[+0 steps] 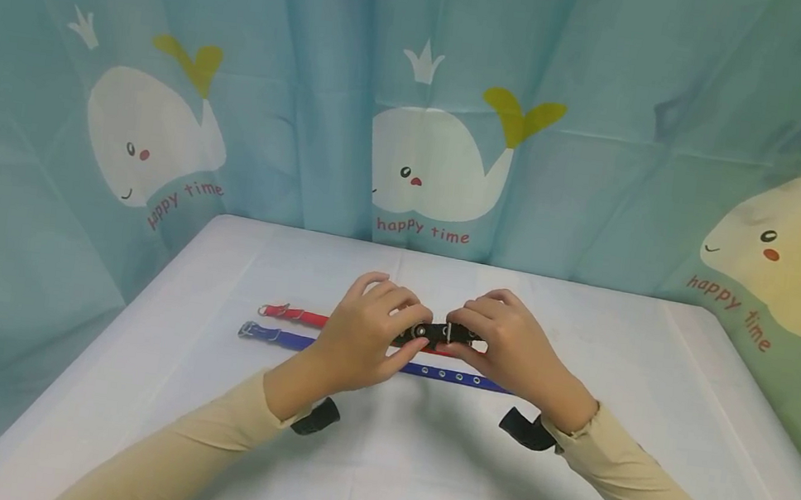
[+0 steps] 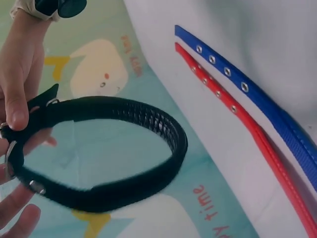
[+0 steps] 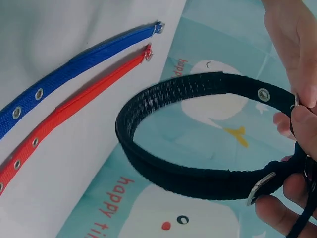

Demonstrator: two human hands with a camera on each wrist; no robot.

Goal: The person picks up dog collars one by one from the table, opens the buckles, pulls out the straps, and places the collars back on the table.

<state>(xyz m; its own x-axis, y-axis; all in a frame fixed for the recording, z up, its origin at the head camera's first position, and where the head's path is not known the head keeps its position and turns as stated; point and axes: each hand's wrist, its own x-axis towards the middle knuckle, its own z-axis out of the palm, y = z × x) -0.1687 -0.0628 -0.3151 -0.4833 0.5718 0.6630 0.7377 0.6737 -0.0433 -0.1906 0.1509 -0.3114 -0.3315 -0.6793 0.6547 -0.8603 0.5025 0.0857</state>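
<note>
A black collar (image 1: 437,335) with metal eyelets and a buckle is bent into a closed loop, its padded lining visible in the left wrist view. My left hand (image 1: 371,334) pinches the collar between thumb and fingers on one side of the eyelets. On the other side, close by the buckle, my right hand (image 1: 512,343) grips it too. In the right wrist view a metal loop (image 3: 261,188) sits on the black band (image 3: 193,183). The fingers partly hide the fastening, and the strap's end sticks out beyond the right hand in the left wrist view.
Below and behind the hands, a red collar (image 1: 304,317) and a blue collar (image 1: 460,377) lie stretched out on the white table (image 1: 372,480). Both have eyelets and metal buckles. A curtain (image 1: 313,106) printed with whales hangs behind the table.
</note>
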